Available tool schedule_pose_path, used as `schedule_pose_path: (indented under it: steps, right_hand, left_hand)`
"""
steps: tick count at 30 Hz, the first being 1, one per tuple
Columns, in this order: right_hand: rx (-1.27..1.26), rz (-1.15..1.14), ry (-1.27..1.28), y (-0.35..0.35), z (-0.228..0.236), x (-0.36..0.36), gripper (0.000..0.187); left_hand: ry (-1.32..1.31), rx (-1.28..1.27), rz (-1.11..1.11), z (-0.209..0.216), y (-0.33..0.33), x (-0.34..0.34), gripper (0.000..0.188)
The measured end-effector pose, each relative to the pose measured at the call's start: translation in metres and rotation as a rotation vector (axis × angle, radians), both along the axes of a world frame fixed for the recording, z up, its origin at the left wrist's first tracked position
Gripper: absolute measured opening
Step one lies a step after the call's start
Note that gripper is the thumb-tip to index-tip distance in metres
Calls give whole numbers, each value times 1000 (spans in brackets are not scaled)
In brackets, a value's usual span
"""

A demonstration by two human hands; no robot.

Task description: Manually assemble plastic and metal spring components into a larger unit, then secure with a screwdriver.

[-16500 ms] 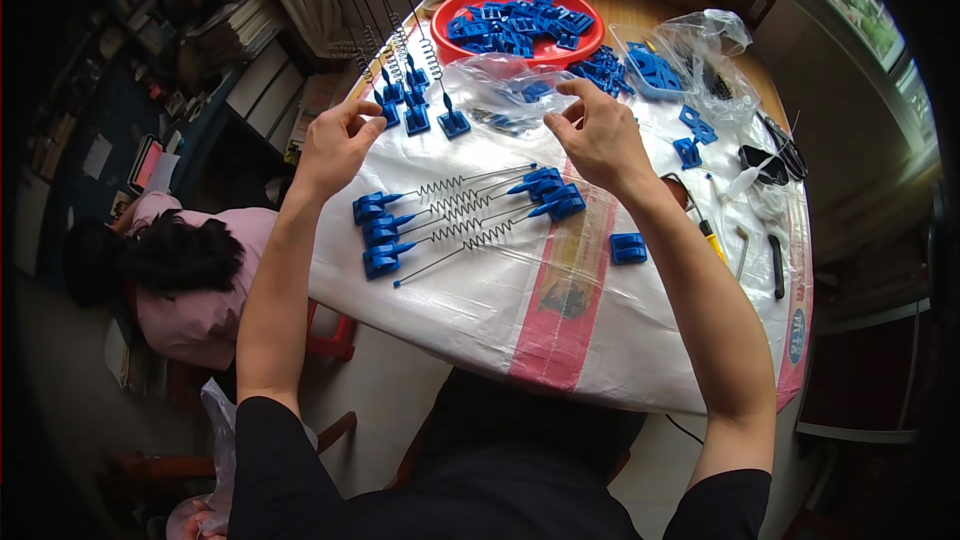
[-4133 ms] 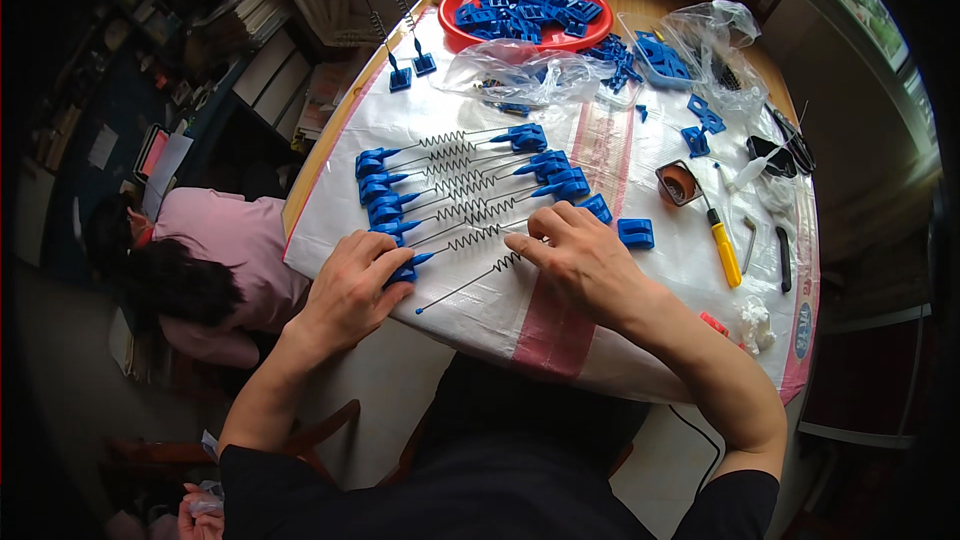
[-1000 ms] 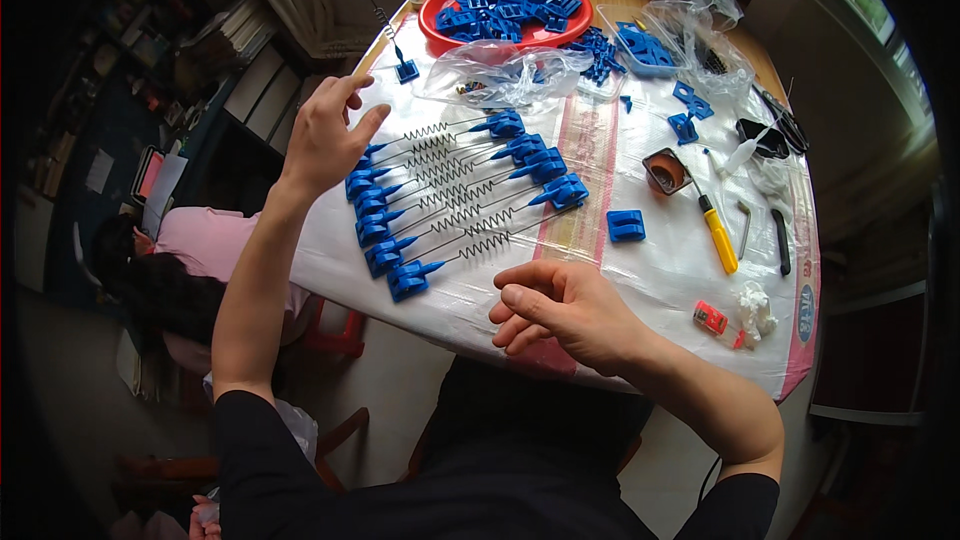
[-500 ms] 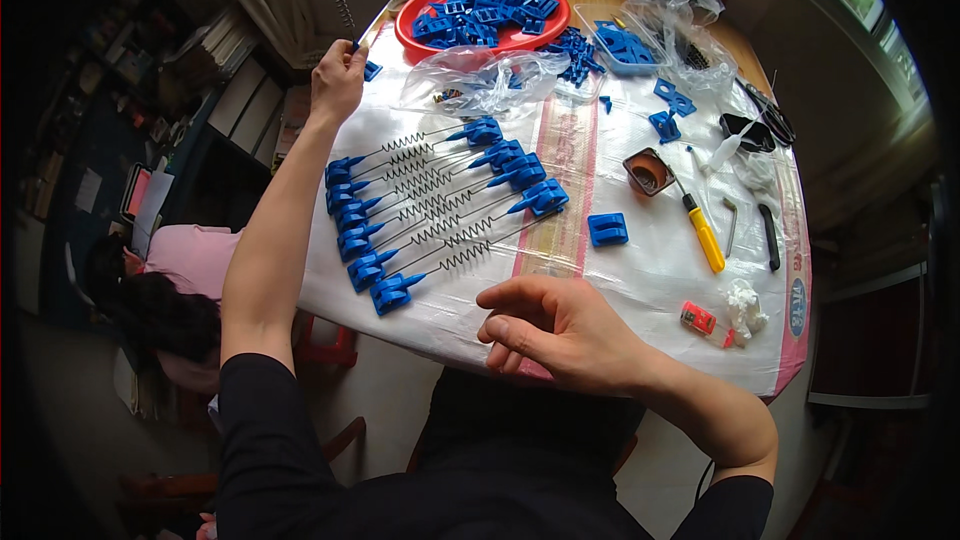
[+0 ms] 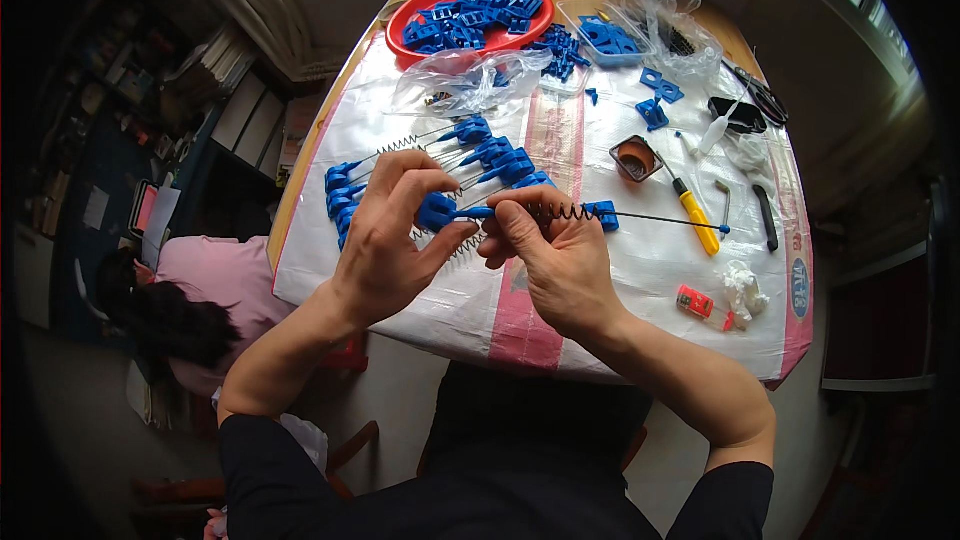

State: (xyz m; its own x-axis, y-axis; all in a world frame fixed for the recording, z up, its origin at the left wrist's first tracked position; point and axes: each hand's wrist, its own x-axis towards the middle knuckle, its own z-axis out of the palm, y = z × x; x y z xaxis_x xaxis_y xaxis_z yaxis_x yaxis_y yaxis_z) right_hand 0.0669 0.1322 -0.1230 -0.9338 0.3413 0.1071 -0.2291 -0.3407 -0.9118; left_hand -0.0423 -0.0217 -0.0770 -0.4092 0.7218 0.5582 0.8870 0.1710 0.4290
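Above the table I hold a dark spring wire [image 5: 645, 216] level, its coiled part running out to the right of my right hand and a small blue piece at its far tip. My left hand [image 5: 385, 240] grips the blue plastic clip [image 5: 435, 211] at the wire's left end between thumb and fingers. Close beside it, my right hand [image 5: 560, 265] pinches the wire near the blue sleeve. Behind my hands lies a row of finished-looking spring wires [image 5: 400, 144] with blue clips at both ends, partly covered. A single blue clip [image 5: 607, 217] sits behind the held wire.
A red basin [image 5: 400, 48] of blue parts stands at the back, near plastic bags [image 5: 440, 80]. Toward the right are a small brown pot [image 5: 634, 160], a yellow-handled screwdriver [image 5: 697, 220], an Allen key [image 5: 725, 202] and a red-capped bottle [image 5: 697, 301]. A person in pink [image 5: 215, 275] is at left.
My left hand has come from the far left edge to the middle, bringing the spring wire, now turned level. My right hand has moved up and closed on it.
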Motion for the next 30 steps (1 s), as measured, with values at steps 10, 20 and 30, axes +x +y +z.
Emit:
schedule_pose_path:
  steps: [10,20,30]
  right_hand:
    - [128,50,-10,12,3,14,21]
    - [-285,275,-57,22,7,1,22]
    - [209,284,-196,-9,-3,9,31]
  left_hand:
    - [-1299,62,-109,-15,-25,-4,35]
    - [-1398,100,-296,-2,-37,-9,44]
    - [-1257,-262,-128,-6,-51,33,46]
